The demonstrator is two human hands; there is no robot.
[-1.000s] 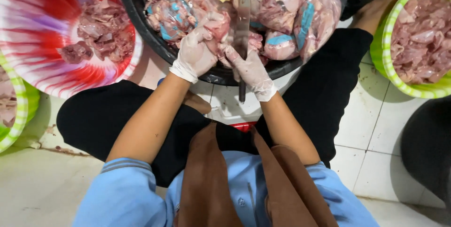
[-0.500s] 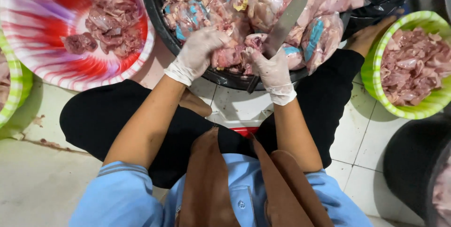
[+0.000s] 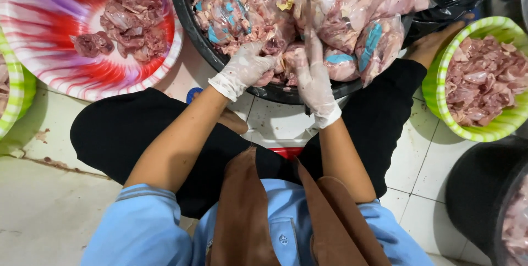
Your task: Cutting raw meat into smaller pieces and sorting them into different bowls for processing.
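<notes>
Pale tiled floor with dark grout lines, stained and grimy at left, lit evenly from above

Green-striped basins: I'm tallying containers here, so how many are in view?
2, each partly cut off. One green-striped basin holds meat pieces at the right edge; the other shows at the left edge. More may lie outside view.
</notes>
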